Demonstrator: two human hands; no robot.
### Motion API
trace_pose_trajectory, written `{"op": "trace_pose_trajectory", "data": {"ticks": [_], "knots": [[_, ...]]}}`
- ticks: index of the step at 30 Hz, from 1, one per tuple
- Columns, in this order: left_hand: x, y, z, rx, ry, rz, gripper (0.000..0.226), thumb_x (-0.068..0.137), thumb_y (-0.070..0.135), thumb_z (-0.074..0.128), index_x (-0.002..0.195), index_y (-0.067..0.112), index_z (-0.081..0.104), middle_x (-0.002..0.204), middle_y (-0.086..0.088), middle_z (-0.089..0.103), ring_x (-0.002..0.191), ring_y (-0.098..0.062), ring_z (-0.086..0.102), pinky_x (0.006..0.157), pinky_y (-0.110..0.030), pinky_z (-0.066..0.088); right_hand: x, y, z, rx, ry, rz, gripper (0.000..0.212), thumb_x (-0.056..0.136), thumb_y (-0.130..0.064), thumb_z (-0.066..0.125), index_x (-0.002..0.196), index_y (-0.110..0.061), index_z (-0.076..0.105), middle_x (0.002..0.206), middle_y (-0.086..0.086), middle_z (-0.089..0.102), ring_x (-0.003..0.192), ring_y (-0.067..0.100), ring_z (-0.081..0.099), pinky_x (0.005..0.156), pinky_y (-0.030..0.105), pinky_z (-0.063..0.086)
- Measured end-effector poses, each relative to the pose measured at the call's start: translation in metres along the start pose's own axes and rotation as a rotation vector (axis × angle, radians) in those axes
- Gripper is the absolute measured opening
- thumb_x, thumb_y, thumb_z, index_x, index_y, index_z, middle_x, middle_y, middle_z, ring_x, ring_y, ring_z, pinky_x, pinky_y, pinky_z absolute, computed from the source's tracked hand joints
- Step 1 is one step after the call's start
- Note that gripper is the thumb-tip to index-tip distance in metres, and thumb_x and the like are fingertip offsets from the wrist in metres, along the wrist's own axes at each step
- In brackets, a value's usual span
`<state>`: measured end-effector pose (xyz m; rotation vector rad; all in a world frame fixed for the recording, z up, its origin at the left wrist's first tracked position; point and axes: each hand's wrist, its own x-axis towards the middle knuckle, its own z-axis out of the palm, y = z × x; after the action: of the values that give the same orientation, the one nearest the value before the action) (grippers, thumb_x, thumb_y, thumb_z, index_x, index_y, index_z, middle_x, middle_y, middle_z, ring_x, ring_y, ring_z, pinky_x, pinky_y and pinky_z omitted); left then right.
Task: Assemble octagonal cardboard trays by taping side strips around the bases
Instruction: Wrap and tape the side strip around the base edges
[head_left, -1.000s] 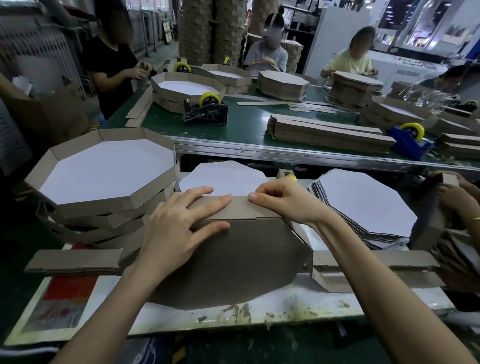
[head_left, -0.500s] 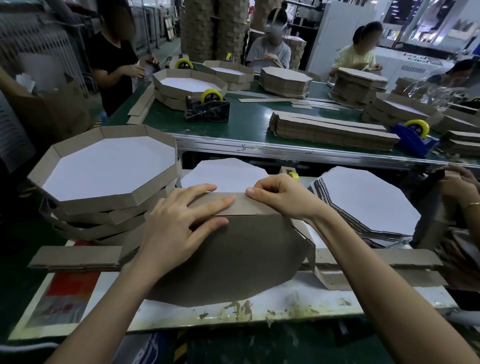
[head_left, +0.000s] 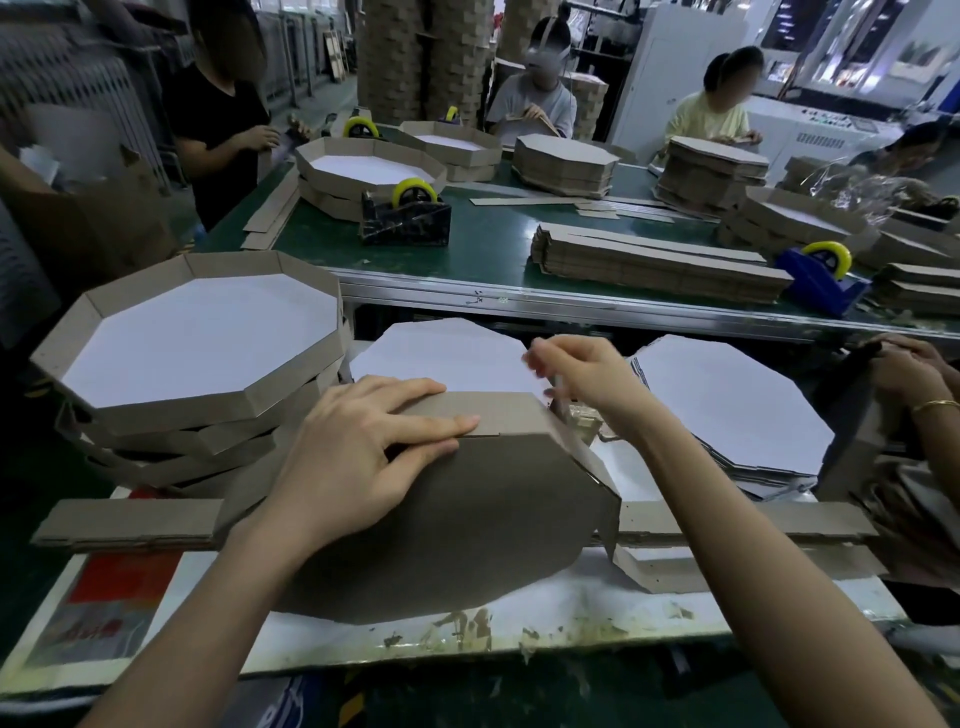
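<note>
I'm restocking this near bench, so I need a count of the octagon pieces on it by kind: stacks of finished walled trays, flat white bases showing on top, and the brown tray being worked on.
Finished-tray stack: 1
Flat white bases: 2
Brown tray in work: 1
Total: 4

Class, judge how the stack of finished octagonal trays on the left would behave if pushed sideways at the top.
Probably light for its size: the stack of finished trays is thin cardboard around open space. The top tray would likely slide off rather than tip, since the trays sit unevenly. Lower walls already splay, so they may flex.
</note>
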<state>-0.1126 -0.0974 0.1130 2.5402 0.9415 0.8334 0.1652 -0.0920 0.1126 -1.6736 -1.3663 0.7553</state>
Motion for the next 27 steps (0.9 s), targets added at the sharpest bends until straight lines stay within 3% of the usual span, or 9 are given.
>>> {"op": "trace_pose_trajectory", "data": {"ticks": [3,7,10,13,14,17,19,22,27], "knots": [[0.003,0.002,0.001,-0.023,0.002,-0.001,0.029,0.086,0.049,0.052,0.113,0.053,0.062,0.128,0.015,0.061,0.116,-0.013,0.054,0.094,-0.035,0.036,0.028,0.042,-0.019,0.058,0.242,0.296,0.025,0.099,-0.019,0.053,0.102,0.001,0.068,0.092,0.011,0.059,0.085,0.021,0.056,0.077,0.039,0.060],[0.011,0.007,0.002,-0.025,-0.041,0.014,0.029,0.085,0.052,0.051,0.111,0.053,0.064,0.127,0.026,0.051,0.116,-0.008,0.051,0.092,-0.032,0.034,0.050,0.099,-0.037,-0.002,0.195,0.645,0.019,0.097,-0.011,0.047,0.112,-0.002,0.056,0.080,0.009,0.044,0.063,0.024,0.049,0.064,0.038,0.050],[0.020,0.010,0.004,-0.025,-0.079,-0.002,0.029,0.084,0.056,0.050,0.110,0.056,0.064,0.129,0.026,0.052,0.118,-0.003,0.047,0.094,-0.028,0.032,0.064,0.128,-0.038,-0.019,0.115,0.726,0.035,0.101,-0.010,0.051,0.134,-0.003,0.043,0.100,0.017,0.057,0.068,0.027,0.057,0.053,0.041,0.055],[0.030,0.014,0.007,-0.029,-0.096,0.010,0.031,0.083,0.061,0.046,0.108,0.057,0.064,0.129,0.026,0.054,0.118,0.002,0.045,0.097,-0.022,0.032,0.082,0.153,-0.039,-0.106,0.081,0.727,0.035,0.101,-0.007,0.048,0.135,0.004,0.046,0.133,0.025,0.053,0.104,0.039,0.063,0.086,0.049,0.057],[0.033,0.015,0.008,-0.027,-0.097,0.015,0.034,0.083,0.063,0.042,0.108,0.058,0.064,0.129,0.028,0.054,0.117,0.003,0.044,0.098,-0.020,0.031,0.089,0.162,-0.038,-0.110,0.079,0.728,0.037,0.101,-0.006,0.047,0.136,0.003,0.046,0.133,0.024,0.054,0.112,0.040,0.061,0.092,0.050,0.054],[0.041,0.019,0.011,-0.015,-0.104,0.003,0.035,0.083,0.063,0.039,0.107,0.059,0.064,0.128,0.029,0.054,0.117,0.003,0.045,0.097,-0.022,0.034,0.102,0.177,-0.037,-0.061,0.077,0.837,0.028,0.101,-0.012,0.052,0.124,0.004,0.048,0.113,0.025,0.060,0.098,0.039,0.067,0.081,0.051,0.059],[0.046,0.019,0.014,-0.007,-0.103,-0.006,0.033,0.083,0.061,0.041,0.107,0.059,0.064,0.128,0.027,0.056,0.117,0.002,0.047,0.096,-0.028,0.037,0.112,0.189,-0.036,-0.046,0.085,0.857,0.026,0.097,-0.013,0.058,0.115,0.004,0.050,0.115,0.025,0.062,0.100,0.040,0.066,0.081,0.053,0.058],[0.050,0.018,0.016,0.007,-0.099,-0.018,0.031,0.084,0.062,0.042,0.106,0.061,0.063,0.128,0.029,0.056,0.118,0.005,0.046,0.097,-0.020,0.034,0.122,0.202,-0.031,-0.033,0.131,0.853,0.023,0.095,-0.006,0.059,0.115,0.004,0.055,0.106,0.021,0.064,0.092,0.034,0.065,0.078,0.050,0.059],[0.057,0.018,0.020,0.025,-0.088,-0.028,0.031,0.084,0.061,0.042,0.107,0.061,0.063,0.128,0.027,0.057,0.118,0.003,0.048,0.097,-0.021,0.034,0.130,0.208,-0.033,0.202,0.262,0.894,0.012,0.095,-0.008,0.062,0.092,-0.002,0.053,0.075,0.011,0.058,0.066,0.025,0.061,0.054,0.037,0.049]]}}
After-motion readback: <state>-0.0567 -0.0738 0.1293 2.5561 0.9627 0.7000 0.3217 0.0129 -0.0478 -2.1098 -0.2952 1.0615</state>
